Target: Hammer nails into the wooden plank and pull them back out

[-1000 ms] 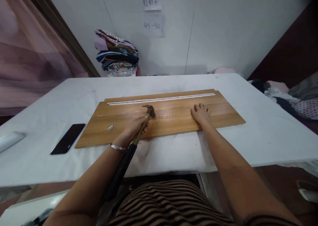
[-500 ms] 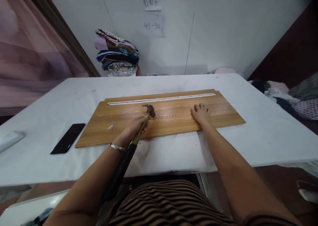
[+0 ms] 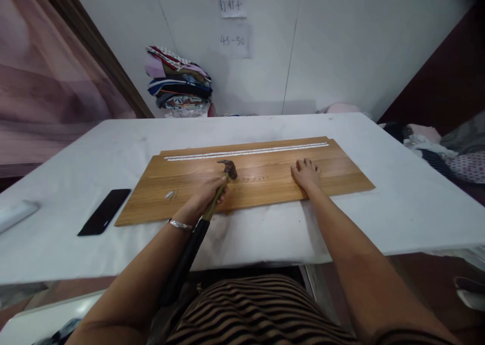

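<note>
My left hand [image 3: 210, 191] is wrapped round the upper handle of a claw hammer [image 3: 230, 168], close below its head. The black grip of the handle runs back under my left forearm. The hammer head is over the middle of a brown wooden board [image 3: 265, 196], at the left end of a row of small nail heads [image 3: 259, 178]. Several loose nails [image 3: 170, 194] lie on the board's left part. My right hand [image 3: 306, 174] rests on the board right of the row, fingers spread, holding nothing.
Two pale strips [image 3: 246, 152] lie along the board's far edge. A black phone [image 3: 104, 211] is left of the board on the white-covered table [image 3: 265, 234]. Folded clothes [image 3: 180, 82] are stacked by the wall, and a white object [image 3: 17, 213] sits at the table's left.
</note>
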